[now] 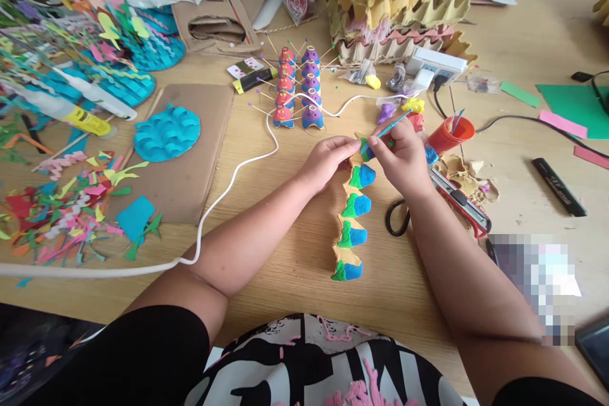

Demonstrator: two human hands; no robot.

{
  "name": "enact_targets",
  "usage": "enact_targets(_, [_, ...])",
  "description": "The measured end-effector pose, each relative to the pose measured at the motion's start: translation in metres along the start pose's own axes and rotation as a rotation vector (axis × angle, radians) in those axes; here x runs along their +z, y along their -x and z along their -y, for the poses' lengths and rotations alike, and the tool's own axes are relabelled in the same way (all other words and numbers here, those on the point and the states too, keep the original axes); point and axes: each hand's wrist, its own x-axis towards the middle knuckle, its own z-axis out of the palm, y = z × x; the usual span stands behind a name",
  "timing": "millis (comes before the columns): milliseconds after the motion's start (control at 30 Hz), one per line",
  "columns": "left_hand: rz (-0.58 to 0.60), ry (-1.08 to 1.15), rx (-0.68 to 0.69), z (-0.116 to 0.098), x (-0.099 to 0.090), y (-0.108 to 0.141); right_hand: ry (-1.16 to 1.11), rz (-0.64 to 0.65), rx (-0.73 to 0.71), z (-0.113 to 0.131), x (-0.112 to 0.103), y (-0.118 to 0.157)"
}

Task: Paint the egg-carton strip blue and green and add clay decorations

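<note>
1. On your far left, a clear glue bottle with a yellow label (78, 117) lies above a loose pile of multicoloured paper scraps (80, 203) on the light wooden bench (276, 260).
2. Next comes a flat brown cardboard sheet (190, 193), bearing a round, bright blue piece with a wavy surface (166, 133).
3. Beyond your hands stand two rows of small clay-covered figures, one red and blue (284, 85), the other purple and blue (311, 85). A white cable (233, 181) runs past them and across your left forearm.
4. Your left hand (330, 162) is partly closed, gripping the far end of the strip with its fingertips.
5. That yellowish carton strip with green and blue clay on its cups (359, 205) extends from your hands toward your body, above the bench.
6. Your right hand (403, 155) is closed around a thin blue tool (394, 124), its fingers at the strip's farthest cup.
7. Farther right are a red plastic cup (442, 137) holding blue sticks, a red and grey utility knife (459, 200) and a black marker (559, 187).
</note>
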Motion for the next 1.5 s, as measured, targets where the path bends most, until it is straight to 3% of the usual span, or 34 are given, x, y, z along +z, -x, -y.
enact_targets(467, [0.015,0.005,0.006,-0.001,0.000,-0.001,0.095,0.032,-0.092,0.000,0.000,-0.002])
enact_targets(767, [-0.049,0.054,-0.029,0.000,0.001,0.000,-0.373,-0.056,0.162,-0.012,0.001,-0.001])
enact_targets(1033, [-0.112,0.159,-0.114,-0.013,0.007,0.002,-0.572,-0.110,0.329,-0.021,-0.004,-0.007])
enact_targets(1333, [-0.095,0.273,-0.127,-0.011,0.007,-0.001,-0.493,-0.162,0.415,-0.017,0.012,-0.001])
enact_targets(1500, [-0.046,0.312,-0.166,-0.011,0.006,-0.002,-0.437,-0.092,0.443,-0.017,0.023,0.006])
